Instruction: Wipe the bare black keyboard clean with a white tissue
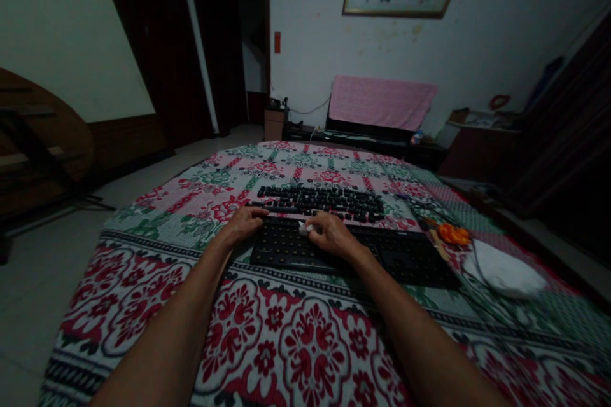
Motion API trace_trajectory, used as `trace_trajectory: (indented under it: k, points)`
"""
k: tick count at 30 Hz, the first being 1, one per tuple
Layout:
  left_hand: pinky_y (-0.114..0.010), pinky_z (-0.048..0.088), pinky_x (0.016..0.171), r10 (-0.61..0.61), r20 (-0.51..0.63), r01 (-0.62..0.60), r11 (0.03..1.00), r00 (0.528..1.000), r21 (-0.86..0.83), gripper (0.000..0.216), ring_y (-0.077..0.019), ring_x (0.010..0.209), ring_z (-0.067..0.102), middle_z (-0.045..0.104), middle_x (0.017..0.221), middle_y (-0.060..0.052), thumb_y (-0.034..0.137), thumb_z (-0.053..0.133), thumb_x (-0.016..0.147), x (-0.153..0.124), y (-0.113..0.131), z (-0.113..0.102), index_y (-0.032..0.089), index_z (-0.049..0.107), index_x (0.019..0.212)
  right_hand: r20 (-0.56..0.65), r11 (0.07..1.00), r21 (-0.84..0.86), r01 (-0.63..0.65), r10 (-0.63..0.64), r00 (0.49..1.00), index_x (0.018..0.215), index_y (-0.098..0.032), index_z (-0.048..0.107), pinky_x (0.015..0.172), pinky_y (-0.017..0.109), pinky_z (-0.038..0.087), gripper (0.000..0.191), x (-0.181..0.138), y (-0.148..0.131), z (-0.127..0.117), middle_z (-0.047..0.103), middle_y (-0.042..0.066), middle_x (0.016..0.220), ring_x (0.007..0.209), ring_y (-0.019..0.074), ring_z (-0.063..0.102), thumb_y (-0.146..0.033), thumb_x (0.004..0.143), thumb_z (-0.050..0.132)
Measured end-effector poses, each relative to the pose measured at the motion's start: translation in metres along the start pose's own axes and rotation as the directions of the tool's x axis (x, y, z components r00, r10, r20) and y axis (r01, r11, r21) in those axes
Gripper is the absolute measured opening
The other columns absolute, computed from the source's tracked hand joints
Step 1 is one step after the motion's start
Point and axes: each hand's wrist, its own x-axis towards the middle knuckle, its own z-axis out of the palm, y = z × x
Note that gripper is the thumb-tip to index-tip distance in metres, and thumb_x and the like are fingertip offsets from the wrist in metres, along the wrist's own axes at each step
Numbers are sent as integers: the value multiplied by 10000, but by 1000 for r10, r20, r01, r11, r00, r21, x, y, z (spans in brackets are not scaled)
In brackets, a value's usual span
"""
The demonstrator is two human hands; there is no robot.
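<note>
A black keyboard base (401,257) with its keys taken off lies on a patterned bedspread (296,343). Behind it, several loose black keycaps (324,198) lie in rows. My left hand (244,224) rests closed at the base's left end, holding its corner. My right hand (330,233) lies on the base with its fingers pinched on a small white wad (305,227), perhaps a cloth or tissue.
An orange-handled tool (451,234) and a cable lie right of the keyboard, beside a white cloth (503,272). Beyond the bed stand a low cabinet with a pink cover (382,102), a doorway (229,44) and wooden furniture on the left.
</note>
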Motion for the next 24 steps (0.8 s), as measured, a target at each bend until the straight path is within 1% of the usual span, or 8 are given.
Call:
trace_trajectory:
  k: [2,4,7,11,14,17,20,24]
  points:
    - [-281,468,744,34,-21,-31,994,999,107,455,-208,772,619,702,807,-44,153,488,537,0,4,1,125,707,933,-29,999,44,5,-4,1000,929,-190,668,687,216,363,240,-3,4,2,582,26,822,758,133,526,-171,747,514]
    - [-274,459,783,81,-37,-72,975,996,210,433,-212,815,615,703,864,-45,135,481,532,1,7,2,152,725,889,-34,999,50,14,-12,999,939,-189,663,692,214,358,239,-5,5,2,574,23,817,759,130,517,-170,758,508]
    - [-267,456,798,138,-18,-129,955,990,266,435,-217,848,613,701,917,-44,147,466,543,2,6,2,170,729,888,-25,999,-15,31,-31,999,987,-196,645,698,213,348,251,-6,2,2,562,27,842,764,124,505,-194,796,482]
    - [-265,468,760,135,13,-133,957,991,256,465,-216,828,615,702,909,-45,176,448,547,5,2,2,155,720,924,-19,991,-133,16,-19,1000,982,-199,646,698,226,340,244,-5,-6,1,568,41,860,760,132,503,-225,795,491]
    - [-270,467,743,107,4,-105,962,994,250,456,-212,788,613,704,860,-45,181,454,537,5,4,1,144,724,903,-12,987,-156,-21,19,1000,940,-194,665,682,229,349,236,-5,-8,-2,596,49,852,744,141,523,-238,769,508]
    - [-269,467,710,76,-3,-73,975,997,211,446,-202,744,603,699,788,-36,182,457,530,3,7,1,137,725,884,-15,985,-154,-83,82,997,853,-179,686,674,232,362,217,-6,-1,-7,627,55,824,738,152,548,-236,754,502]
    - [-266,464,665,48,-1,-47,988,999,145,458,-197,718,594,687,737,-25,190,459,528,1,8,1,130,719,900,-49,986,-72,-147,144,988,787,-169,688,658,223,375,199,-9,13,-11,642,51,799,728,150,562,-238,731,510]
    - [-264,456,626,18,1,-18,994,1000,104,487,-203,701,590,673,685,-24,198,459,518,2,5,2,121,711,926,-176,964,94,-250,263,948,840,-164,681,667,217,397,232,-10,30,-12,654,45,834,749,146,573,-265,742,497]
